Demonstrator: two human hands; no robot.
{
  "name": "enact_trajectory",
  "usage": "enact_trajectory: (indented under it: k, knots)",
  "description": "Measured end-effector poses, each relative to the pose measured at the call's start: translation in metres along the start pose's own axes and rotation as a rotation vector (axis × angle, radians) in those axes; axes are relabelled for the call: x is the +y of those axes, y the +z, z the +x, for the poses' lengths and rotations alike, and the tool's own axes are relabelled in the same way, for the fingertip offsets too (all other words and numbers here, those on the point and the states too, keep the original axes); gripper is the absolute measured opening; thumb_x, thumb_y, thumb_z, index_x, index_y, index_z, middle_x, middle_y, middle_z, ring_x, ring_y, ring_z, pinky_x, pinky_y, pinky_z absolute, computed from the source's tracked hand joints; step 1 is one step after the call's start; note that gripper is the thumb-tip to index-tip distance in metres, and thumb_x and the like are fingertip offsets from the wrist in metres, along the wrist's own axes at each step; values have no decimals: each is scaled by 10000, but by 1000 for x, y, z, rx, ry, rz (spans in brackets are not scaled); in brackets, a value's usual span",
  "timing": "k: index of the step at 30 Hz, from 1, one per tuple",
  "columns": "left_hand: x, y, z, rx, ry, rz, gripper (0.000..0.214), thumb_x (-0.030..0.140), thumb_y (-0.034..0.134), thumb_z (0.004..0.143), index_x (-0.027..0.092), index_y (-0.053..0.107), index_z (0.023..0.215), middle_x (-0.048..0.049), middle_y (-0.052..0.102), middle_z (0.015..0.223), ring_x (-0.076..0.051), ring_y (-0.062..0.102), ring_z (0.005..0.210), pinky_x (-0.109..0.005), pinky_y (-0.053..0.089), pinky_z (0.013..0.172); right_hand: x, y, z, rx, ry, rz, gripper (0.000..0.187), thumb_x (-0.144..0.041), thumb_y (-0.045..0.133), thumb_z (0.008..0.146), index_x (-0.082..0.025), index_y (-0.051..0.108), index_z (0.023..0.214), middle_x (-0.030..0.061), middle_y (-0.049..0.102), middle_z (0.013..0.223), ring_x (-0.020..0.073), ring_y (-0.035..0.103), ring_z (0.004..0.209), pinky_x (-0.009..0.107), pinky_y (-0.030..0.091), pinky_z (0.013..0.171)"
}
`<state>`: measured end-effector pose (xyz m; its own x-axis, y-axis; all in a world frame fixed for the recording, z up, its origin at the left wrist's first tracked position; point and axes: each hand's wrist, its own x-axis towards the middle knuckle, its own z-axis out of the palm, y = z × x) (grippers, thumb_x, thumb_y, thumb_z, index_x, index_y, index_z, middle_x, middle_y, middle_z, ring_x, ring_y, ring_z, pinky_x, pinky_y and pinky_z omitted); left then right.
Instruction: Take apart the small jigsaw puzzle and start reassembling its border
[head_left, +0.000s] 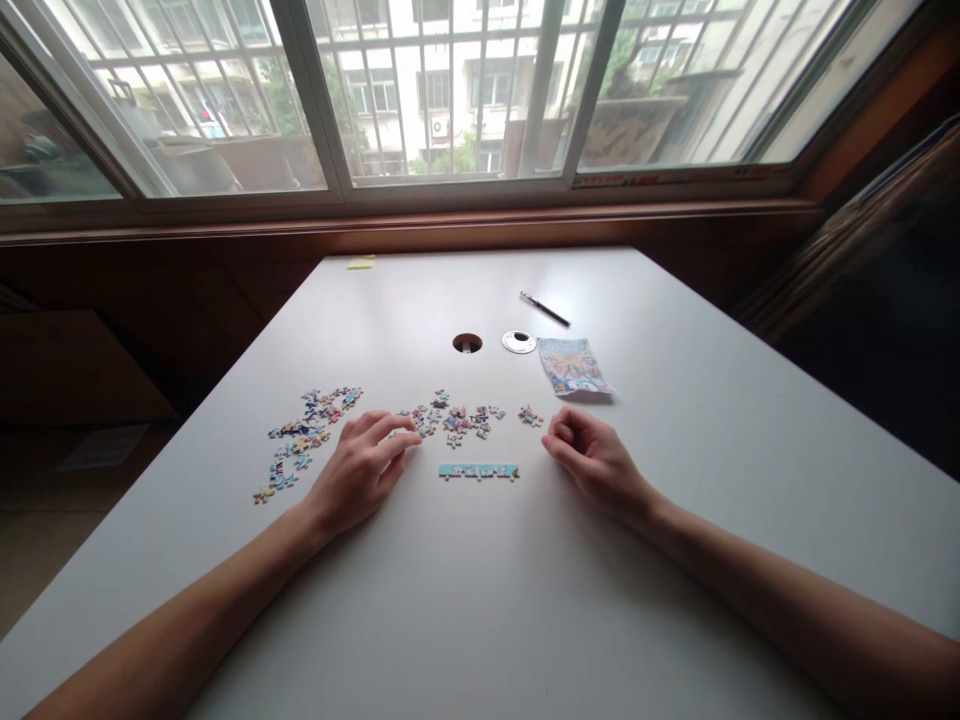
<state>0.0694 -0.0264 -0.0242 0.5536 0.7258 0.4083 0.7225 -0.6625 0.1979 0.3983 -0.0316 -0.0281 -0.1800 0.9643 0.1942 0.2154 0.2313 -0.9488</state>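
Observation:
My left hand [367, 460] rests on the table with its fingers loosely bent and apart, at the left side of the middle group of jigsaw pieces [457, 420]. Its fingertips lie close to the nearest pieces. Curled closed, my right hand [592, 455] stands just right of a small cluster of jigsaw pieces [530, 415]; the inside of its grip is hidden. Between the hands, nearer to me, lies a joined strip of puzzle pieces [478, 471], light blue with a straight upper edge. More loose jigsaw pieces [304, 435] spread out left of my left hand.
A creased picture sheet [574, 367] lies beyond my right hand. Behind it are a pen [545, 309], a round metal cover [518, 342] and a cable hole [467, 344] in the white table [480, 600]. A yellow note [361, 262] sits at the far edge, before the window.

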Motion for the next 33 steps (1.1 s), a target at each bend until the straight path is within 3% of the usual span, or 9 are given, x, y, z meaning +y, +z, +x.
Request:
enact_trajectory:
  k: [4,9,12,14,17,21,28,33]
  knots:
    - [0,2,0,-29,77,-41,260,144,480,976,234,639,1162,-52,655,1281,-246,514,1238,-442,385,1033,1,0,-1,106,8,46,354,-324,621,863,-215,352,660,-58,267,647,101,246,568,258,218,512]
    - [0,3,1,-34,96,-80,232,182,501,984,244,662,1139,-47,680,1247,-231,558,1195,-421,394,1029,2,-1,-2,157,1,7,363,-307,601,869,-222,327,646,-60,271,619,97,253,536,257,229,489]
    - [1,1,1,-38,131,-99,255,163,498,981,245,645,1173,-43,690,1227,-223,565,1181,-408,399,1018,2,-1,-2,139,-82,-222,211,-275,567,877,-217,440,718,-20,433,662,138,410,603,277,376,553]
    - [2,0,1,-55,155,-109,271,142,485,979,244,632,1183,-42,686,1231,-224,556,1193,-408,397,1017,2,1,-1,91,-198,-445,37,-233,557,867,-212,559,898,50,595,859,220,538,830,362,482,737]
    - [1,-1,1,-44,125,-98,283,128,477,965,245,625,1176,-52,667,1241,-236,538,1206,-423,395,1024,4,4,0,43,-302,-694,351,-202,564,856,-206,561,1207,126,593,1203,323,491,1146,518,443,976]
    - [-1,0,0,31,-10,-57,257,143,501,939,234,639,1135,-74,644,1196,-252,541,1158,-442,417,1006,7,6,-1,51,-256,-853,347,-213,573,878,-186,601,1222,152,575,1220,344,495,1144,557,437,978]
    - [-2,1,0,12,16,-49,247,135,514,925,234,641,1113,-70,648,1155,-251,538,1145,-437,425,993,6,4,-1,-50,-360,-681,191,-151,521,941,-224,659,1051,74,670,1085,250,567,1029,445,482,924]
    - [-1,0,1,1,17,-50,238,139,498,942,229,631,1119,-72,644,1163,-249,530,1154,-437,415,996,7,3,4,11,-253,-623,119,-158,586,901,-203,644,994,59,658,938,222,588,888,396,505,825]
